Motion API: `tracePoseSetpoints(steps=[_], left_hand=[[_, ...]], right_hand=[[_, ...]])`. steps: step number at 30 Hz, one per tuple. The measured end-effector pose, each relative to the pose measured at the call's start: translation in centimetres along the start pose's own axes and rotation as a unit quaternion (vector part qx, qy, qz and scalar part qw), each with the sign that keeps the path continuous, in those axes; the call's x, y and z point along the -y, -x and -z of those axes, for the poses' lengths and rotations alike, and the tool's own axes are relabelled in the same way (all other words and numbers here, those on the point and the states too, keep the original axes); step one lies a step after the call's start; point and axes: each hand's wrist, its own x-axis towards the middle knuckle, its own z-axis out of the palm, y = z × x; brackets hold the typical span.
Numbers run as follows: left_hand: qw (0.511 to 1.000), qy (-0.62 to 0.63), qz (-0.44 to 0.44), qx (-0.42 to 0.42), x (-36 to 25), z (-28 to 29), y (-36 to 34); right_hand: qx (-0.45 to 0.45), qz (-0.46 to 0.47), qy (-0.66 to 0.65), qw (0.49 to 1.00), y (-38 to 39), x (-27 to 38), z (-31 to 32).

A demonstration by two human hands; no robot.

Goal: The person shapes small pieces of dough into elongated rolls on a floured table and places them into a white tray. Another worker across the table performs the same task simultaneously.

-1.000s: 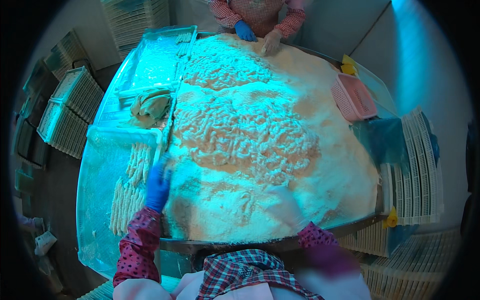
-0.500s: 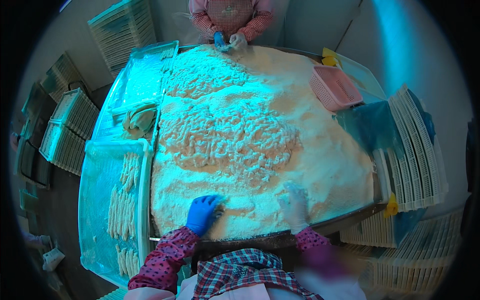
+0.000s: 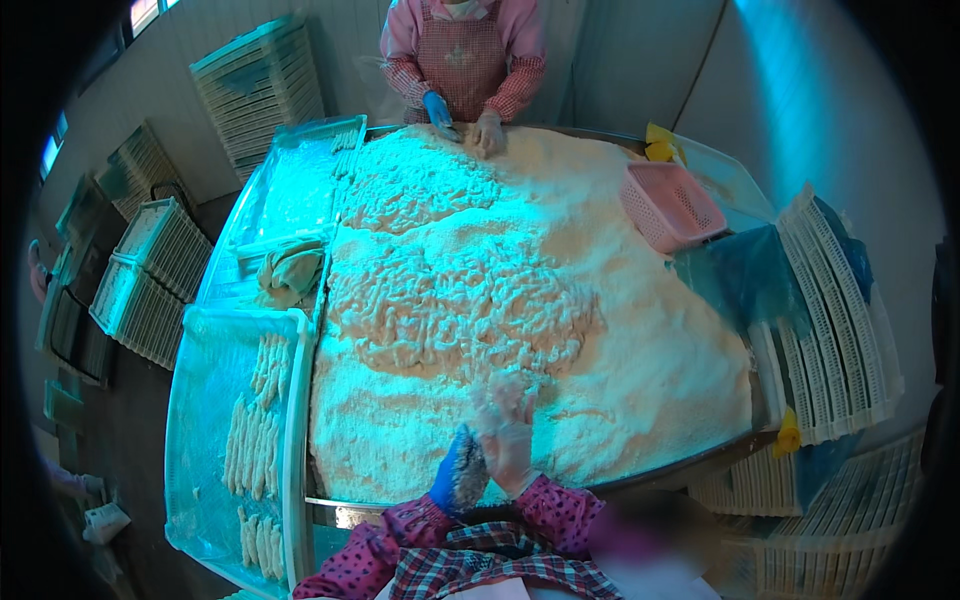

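Powder (image 3: 650,400) across worktop (image 3: 700,457) — left hand (image 3: 461,472) against right hand (image 3: 507,432), can't tell if grip's closed; likely pressing — next needs even palm pressure.

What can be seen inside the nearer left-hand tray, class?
Pale strips lie in groups toward the right side of the tray. The surface directly beneath them is covered, so cannot be seen.

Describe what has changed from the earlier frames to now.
The left hand, blue-gloved, went right from the tray to the front of the crumb heap; the right hand, pale-gloved, moved left. Once apart, they now meet; whether anything sits between them is hidden. The pink basket stayed put, as did the tray.
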Motion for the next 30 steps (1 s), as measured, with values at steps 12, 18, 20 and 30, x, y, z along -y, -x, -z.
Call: tracePoseSetpoints(steps=[12, 18, 20, 30], left_hand=[[0.924, 0.173, -0.193, -0.282, -14.5, 11.0, -2.1], [0.803, -0.414, -0.192, -0.383, -27.7, 33.8, -0.4], [0.804, -0.467, -0.122, -0.347, -28.5, 41.2, 0.4], [0.89, -0.311, -0.229, -0.243, -26.6, 34.4, -5.4]], right_hand=[[-0.051, -0.05, 0.134, 0.988, -11.4, -10.7, -1.4], [-0.023, -0.03, 0.191, 0.981, -12.2, -11.8, -2.1], [-0.02, -0.041, 0.177, 0.983, -12.6, -11.1, -2.8], [-0.017, -0.073, -0.083, 0.994, -11.4, -5.6, 3.1]])
